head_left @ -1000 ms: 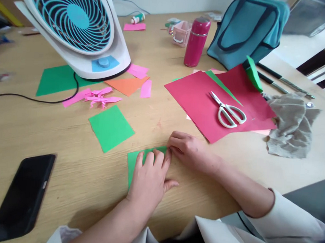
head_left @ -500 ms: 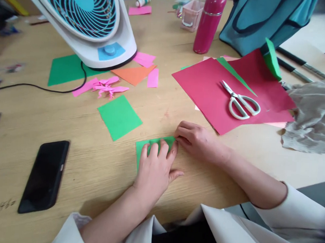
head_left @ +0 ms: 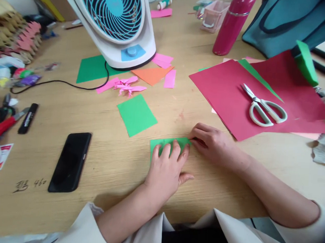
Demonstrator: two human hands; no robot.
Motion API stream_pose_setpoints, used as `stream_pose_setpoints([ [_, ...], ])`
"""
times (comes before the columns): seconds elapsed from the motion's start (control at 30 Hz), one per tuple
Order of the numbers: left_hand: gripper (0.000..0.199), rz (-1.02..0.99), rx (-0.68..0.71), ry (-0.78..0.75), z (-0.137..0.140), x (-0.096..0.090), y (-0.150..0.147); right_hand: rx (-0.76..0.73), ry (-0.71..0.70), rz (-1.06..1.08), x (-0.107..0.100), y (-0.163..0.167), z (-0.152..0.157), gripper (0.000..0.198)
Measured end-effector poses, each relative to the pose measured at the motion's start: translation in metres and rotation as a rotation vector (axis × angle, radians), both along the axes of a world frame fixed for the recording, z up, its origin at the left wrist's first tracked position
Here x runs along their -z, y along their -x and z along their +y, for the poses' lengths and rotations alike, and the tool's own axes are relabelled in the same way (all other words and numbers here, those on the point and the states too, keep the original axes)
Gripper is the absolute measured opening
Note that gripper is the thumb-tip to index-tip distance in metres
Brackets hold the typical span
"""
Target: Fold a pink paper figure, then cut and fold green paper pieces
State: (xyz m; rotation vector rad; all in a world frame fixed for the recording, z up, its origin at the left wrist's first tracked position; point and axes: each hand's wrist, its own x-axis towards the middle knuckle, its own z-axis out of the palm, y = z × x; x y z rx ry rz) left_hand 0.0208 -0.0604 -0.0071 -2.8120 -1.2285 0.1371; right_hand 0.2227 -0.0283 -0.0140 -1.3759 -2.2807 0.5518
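Observation:
Under my left hand [head_left: 167, 164] lies a green sheet of paper [head_left: 156, 142], flat on the table, its lower part hidden by the hand. The left fingers are spread and press down on the sheet. At the sheet's upper right corner, my right hand [head_left: 209, 142] is closed, thumb and fingertips pinched together on the paper's edge. Just beyond lies a second green paper square [head_left: 136, 115]. Farther back is a folded pink paper figure [head_left: 127, 85].
A fan [head_left: 123, 42] stands at the back, its black cord trailing left. Scissors [head_left: 262, 107] rest on red paper [head_left: 219, 92] at right. A pink bottle [head_left: 233, 26] and a teal bag [head_left: 284, 26] stand behind. A phone [head_left: 70, 162] and marker [head_left: 28, 119] lie left.
The view has swung left, so everything appears shifted right and more of the table's left side shows. Both hands keep nearly the same place on the green sheet.

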Motion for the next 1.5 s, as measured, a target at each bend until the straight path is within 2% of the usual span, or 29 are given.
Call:
stream_pose_setpoints([
  [0.8,0.089,0.016,-0.04,0.042,-0.012,0.003,0.017,-0.002,-0.052,-0.007,0.005,-0.001,0.0,0.011],
  [1.07,0.091,0.005,0.024,0.055,-0.018,0.007,0.031,0.007,-0.038,-0.022,0.011,-0.003,-0.001,0.014],
  [1.5,0.097,0.026,0.025,0.128,-0.013,0.002,0.032,0.012,-0.027,-0.019,0.007,-0.002,-0.002,0.014],
])
